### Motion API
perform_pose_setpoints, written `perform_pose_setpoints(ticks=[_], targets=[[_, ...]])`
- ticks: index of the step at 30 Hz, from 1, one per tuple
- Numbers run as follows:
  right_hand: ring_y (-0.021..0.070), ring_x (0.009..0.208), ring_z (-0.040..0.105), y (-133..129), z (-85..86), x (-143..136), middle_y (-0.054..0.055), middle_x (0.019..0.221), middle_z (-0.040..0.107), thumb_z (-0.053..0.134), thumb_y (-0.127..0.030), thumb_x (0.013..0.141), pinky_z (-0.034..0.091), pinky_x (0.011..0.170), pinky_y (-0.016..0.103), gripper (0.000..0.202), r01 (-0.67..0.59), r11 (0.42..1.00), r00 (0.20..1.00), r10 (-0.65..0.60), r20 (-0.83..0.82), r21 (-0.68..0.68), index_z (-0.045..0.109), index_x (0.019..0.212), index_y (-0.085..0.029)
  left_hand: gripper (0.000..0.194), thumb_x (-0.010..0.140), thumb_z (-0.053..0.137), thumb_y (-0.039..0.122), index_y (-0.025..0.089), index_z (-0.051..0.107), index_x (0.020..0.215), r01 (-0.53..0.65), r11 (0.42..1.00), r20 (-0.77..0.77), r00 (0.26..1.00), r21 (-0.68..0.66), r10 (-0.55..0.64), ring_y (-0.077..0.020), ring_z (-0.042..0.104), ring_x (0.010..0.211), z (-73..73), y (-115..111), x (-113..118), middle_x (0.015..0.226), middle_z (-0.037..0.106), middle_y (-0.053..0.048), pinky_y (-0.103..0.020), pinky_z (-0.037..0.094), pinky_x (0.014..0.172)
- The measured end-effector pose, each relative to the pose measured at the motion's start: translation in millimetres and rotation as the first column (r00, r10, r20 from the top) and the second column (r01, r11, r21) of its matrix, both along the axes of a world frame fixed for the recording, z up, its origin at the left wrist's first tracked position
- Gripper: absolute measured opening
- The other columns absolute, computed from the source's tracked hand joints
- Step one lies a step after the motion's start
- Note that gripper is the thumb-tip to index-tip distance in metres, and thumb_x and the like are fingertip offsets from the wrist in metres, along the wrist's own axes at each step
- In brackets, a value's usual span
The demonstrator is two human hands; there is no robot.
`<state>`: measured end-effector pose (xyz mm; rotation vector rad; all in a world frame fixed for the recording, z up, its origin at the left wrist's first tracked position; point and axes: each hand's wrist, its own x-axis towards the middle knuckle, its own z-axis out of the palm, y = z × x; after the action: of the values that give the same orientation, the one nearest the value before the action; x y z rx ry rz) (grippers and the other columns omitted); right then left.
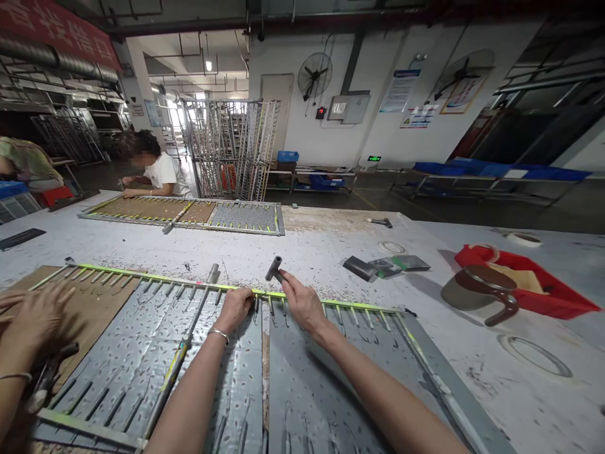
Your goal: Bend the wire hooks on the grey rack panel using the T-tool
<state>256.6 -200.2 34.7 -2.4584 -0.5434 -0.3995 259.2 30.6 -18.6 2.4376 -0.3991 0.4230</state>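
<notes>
My right hand (pixel 305 306) is closed around a small hammer (pixel 274 269), its dark head raised just above the far bar of a metal rack frame (pixel 363 306). Fingers bent and pressed together, my left hand (pixel 235 309) rests at that yellow-green bar; what it pinches, if anything, is hidden by the fingers. Beside both hands, several thin wire hooks (pixel 368 334) hang from sleeved pegs along the bar. Under the frame lie grey spotted sheets (pixel 302 372) and a brown board (pixel 94 315).
At the left edge, a co-worker's hands (pixel 40 315) are over the same frame, near another hammer (pixel 47 378). A brown-lidded mug (pixel 472 290) and red tray (pixel 558 296) stand right. Dark flat packets (pixel 378 267) lie beyond the bar. Another person (pixel 161 170) sits at a far frame (pixel 227 230).
</notes>
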Motion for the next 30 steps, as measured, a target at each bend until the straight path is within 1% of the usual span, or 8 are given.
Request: perform_pose_setpoints(ticks=[2, 6, 11, 15, 21, 24, 28, 30], targets=[[0.0228, 0.079, 0.070, -0.5, -0.2, 0.6, 0.008, 0.104, 0.074, 0.032, -0.030, 0.113, 0.050, 0.069, 0.028, 0.046, 0.023, 1.000, 1.000, -0.023, 0.004, 0.016, 0.052, 0.154, -0.019, 0.021, 0.087, 0.054, 0.005, 0.019, 0.069, 0.083, -0.002, 1.000, 0.002, 1.000, 0.003, 0.002, -0.0179, 0.062, 0.076, -0.6, 0.2, 0.4, 0.079, 0.071, -0.003, -0.028, 0.039, 0.075], [0.0237, 0.064, 0.066, -3.7, -0.9, 3.2, 0.006, 0.081, 0.072, 0.044, -0.031, 0.109, 0.045, 0.056, 0.028, 0.039, -0.006, 0.999, 0.998, 0.003, -0.065, -0.041, 0.069, 0.137, -0.019, 0.019, 0.090, 0.055, 0.009, 0.018, 0.069, 0.081, -0.009, 1.000, 0.004, 1.000, 0.011, 0.009, -0.0183, 0.061, 0.074, -2.1, 0.0, 0.9, 0.077, 0.070, -0.003, -0.029, 0.039, 0.075], [0.0217, 0.068, 0.066, -6.5, 0.6, 5.7, 0.008, 0.095, 0.073, 0.031, -0.033, 0.114, 0.048, 0.064, 0.028, 0.048, 0.009, 0.998, 1.000, -0.009, -0.002, 0.059, 0.051, 0.155, -0.017, 0.021, 0.090, 0.053, 0.007, 0.019, 0.070, 0.084, -0.013, 1.000, 0.006, 1.000, 0.009, 0.013, -0.0189, 0.062, 0.079, -4.1, -0.9, 0.2, 0.082, 0.072, -0.004, -0.031, 0.038, 0.080], [0.0238, 0.062, 0.065, -1.9, -3.1, 6.8, 0.006, 0.081, 0.072, 0.045, -0.034, 0.109, 0.048, 0.060, 0.029, 0.040, -0.054, 0.998, 0.995, 0.055, -0.089, 0.012, 0.069, 0.138, -0.020, 0.020, 0.093, 0.053, 0.011, 0.019, 0.068, 0.083, -0.008, 1.000, 0.010, 1.000, -0.014, 0.008, -0.0179, 0.061, 0.075, -1.2, -1.9, -1.3, 0.079, 0.070, -0.003, -0.030, 0.040, 0.077], [0.0272, 0.092, 0.069, 5.5, -17.4, -0.7, 0.009, 0.114, 0.073, 0.045, -0.036, 0.105, 0.051, 0.081, 0.033, 0.044, -0.085, 0.988, 0.994, 0.093, -0.055, 0.131, 0.067, 0.140, -0.021, 0.020, 0.093, 0.052, 0.010, 0.020, 0.068, 0.086, -0.007, 0.999, 0.003, 1.000, -0.038, 0.007, -0.0173, 0.063, 0.076, 2.2, -2.2, -2.9, 0.082, 0.071, -0.003, -0.029, 0.041, 0.077], [0.0273, 0.082, 0.068, 1.7, -19.4, 0.8, 0.011, 0.100, 0.073, 0.037, -0.043, 0.106, 0.052, 0.071, 0.033, 0.051, -0.026, 0.973, 0.995, 0.047, -0.089, 0.229, 0.071, 0.131, -0.014, 0.019, 0.092, 0.054, 0.011, 0.020, 0.068, 0.082, -0.014, 0.999, -0.004, 1.000, -0.034, 0.014, -0.0189, 0.063, 0.079, 0.1, -2.5, -3.2, 0.081, 0.071, -0.003, -0.032, 0.040, 0.083], [0.0226, 0.063, 0.060, -6.9, -8.2, 6.8, 0.008, 0.084, 0.068, 0.024, -0.055, 0.110, 0.046, 0.056, 0.029, 0.066, 0.030, 0.934, 0.997, -0.004, -0.073, 0.356, 0.057, 0.145, -0.009, 0.016, 0.088, 0.058, 0.010, 0.020, 0.071, 0.087, -0.034, 0.997, -0.015, 0.999, -0.072, 0.033, -0.0192, 0.064, 0.081, -1.9, -2.6, -0.9, 0.085, 0.073, -0.004, -0.031, 0.042, 0.081], [0.0216, 0.057, 0.057, -7.8, -5.9, 6.6, 0.006, 0.079, 0.066, 0.022, -0.054, 0.110, 0.043, 0.055, 0.029, 0.066, 0.037, 0.945, 0.999, -0.022, -0.049, 0.326, 0.052, 0.150, -0.011, 0.016, 0.086, 0.060, 0.009, 0.020, 0.072, 0.087, -0.042, 0.994, -0.018, 0.999, -0.097, 0.041, -0.0185, 0.063, 0.079, -2.1, -2.5, 0.6, 0.083, 0.072, -0.003, -0.030, 0.043, 0.078]])
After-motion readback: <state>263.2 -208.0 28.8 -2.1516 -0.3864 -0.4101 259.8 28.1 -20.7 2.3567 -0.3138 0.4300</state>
